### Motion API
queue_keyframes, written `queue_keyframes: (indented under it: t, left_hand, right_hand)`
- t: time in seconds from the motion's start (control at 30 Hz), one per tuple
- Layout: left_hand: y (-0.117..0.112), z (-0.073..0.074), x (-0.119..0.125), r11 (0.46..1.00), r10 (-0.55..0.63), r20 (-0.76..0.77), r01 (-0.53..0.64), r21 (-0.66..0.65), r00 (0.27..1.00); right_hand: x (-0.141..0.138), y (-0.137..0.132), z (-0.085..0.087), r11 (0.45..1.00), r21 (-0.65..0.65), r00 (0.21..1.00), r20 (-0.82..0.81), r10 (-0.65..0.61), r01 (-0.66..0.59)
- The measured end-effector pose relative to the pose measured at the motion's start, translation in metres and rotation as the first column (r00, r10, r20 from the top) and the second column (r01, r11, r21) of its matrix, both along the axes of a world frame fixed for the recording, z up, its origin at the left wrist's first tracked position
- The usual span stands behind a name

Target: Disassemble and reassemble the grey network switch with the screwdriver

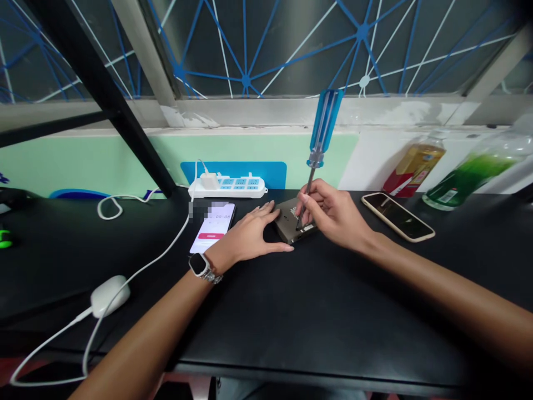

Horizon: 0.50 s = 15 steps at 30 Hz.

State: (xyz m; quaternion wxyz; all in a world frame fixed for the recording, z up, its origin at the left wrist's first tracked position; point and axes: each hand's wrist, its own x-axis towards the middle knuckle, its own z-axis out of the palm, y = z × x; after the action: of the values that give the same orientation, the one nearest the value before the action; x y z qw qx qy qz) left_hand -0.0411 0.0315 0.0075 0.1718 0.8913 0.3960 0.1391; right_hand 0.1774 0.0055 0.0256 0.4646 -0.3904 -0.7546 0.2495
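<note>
Indoors, black tabletop under a grey device, patterned windows beyond.

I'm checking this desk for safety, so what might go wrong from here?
The screwdriver stands tip-down on the grey-brown device, close to the left grip; a slip might jab it. The right grip sits below the blue handle, so the top could wobble and shift the tip. The lit phone, right beside the left grip, could get knocked.
</note>
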Motion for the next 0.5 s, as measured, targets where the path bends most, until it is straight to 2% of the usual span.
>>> queue_keyframes:
  t: [0.17, 0.5]
  left_hand:
    - [-0.005, -0.009, 0.011, 0.99, 0.093, 0.034, -0.096, 0.107, 0.995]
    - [-0.007, -0.008, 0.012, 0.987, 0.1, 0.0, -0.099, 0.128, 0.995]
  right_hand:
    - [0.011, 0.002, -0.001, 0.998, 0.018, 0.998, -0.008, -0.055, 0.055]
    - [0.013, 0.004, -0.007, 1.0, -0.025, 1.0, -0.008, -0.018, 0.018]
